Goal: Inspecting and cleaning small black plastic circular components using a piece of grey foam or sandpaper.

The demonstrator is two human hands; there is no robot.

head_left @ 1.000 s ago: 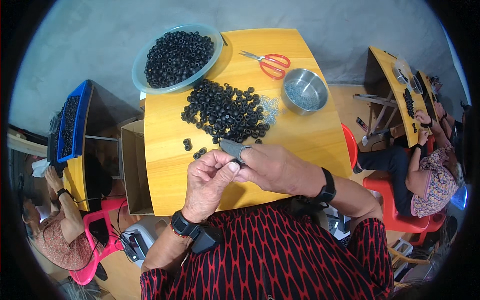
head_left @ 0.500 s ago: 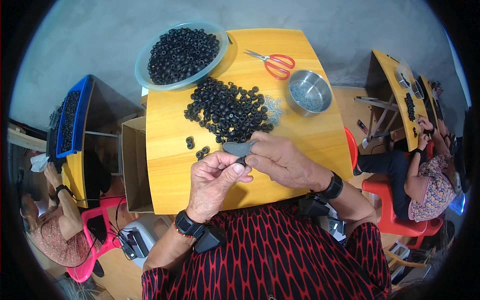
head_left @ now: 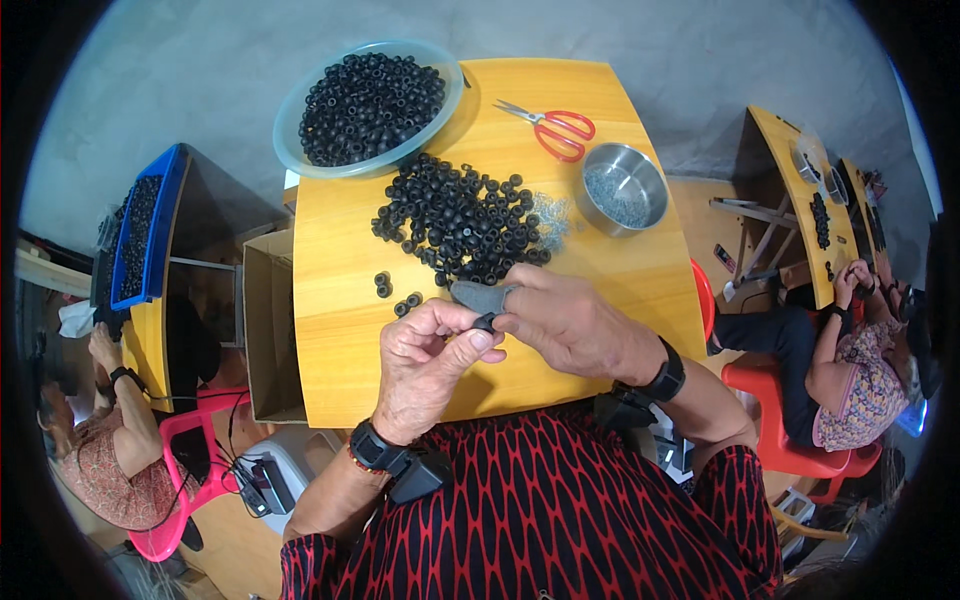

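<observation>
Close to the table's near side, my left hand [head_left: 422, 368] pinches a small black ring-shaped part [head_left: 485, 322] between thumb and fingers. My right hand [head_left: 568, 322] meets it from the other side, fingers curled and thumb at the part. A grey fabric finger cover [head_left: 480, 297] sits over one right finger and hides part of the grip. Whatever is between the right fingertips is too small to make out. Just beyond the hands lies a pile of similar black parts [head_left: 455, 220], with several loose ones [head_left: 407, 304] to its left.
Small shiny metal pieces [head_left: 552, 220] lie scattered beside a steel bowl [head_left: 650, 205] holding more. Red-handled scissors [head_left: 563, 135] rest behind. A pale bowl [head_left: 290, 150] heaped with black parts stands far left on the yellow table [head_left: 350, 370]. People work at tables on both sides.
My right thumb and fingers have shifted slightly around the black part, which shows more plainly now. The left hand keeps its pinch. The whole view has moved a little.
</observation>
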